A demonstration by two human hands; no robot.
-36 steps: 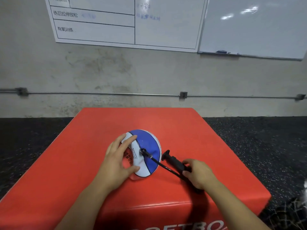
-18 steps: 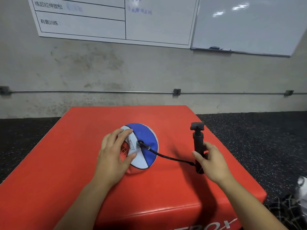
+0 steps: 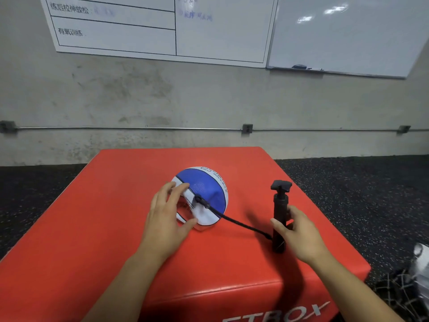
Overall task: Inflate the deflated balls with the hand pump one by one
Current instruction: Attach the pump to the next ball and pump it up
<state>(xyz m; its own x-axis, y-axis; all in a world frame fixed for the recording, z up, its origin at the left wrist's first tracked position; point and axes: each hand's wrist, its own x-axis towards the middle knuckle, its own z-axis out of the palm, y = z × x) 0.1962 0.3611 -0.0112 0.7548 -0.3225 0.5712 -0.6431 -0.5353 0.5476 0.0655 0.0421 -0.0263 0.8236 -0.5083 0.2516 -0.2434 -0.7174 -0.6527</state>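
A blue and white ball, partly flat, lies on the red padded box. My left hand cups its left side, fingers over the top and thumb under the lower edge. A black hose runs from the ball's valve to the foot of a black hand pump, which stands upright on the box with its T-handle on top. My right hand holds the pump's barrel near its lower half, thumb in front and fingers behind.
The box stands on dark speckled rubber floor against a grey wall with whiteboards. A black net bag with a pale object lies on the floor at lower right.
My right hand lifted the pump from lying on the box and stood it upright. The ball now looks tipped up and rounder under my left hand.
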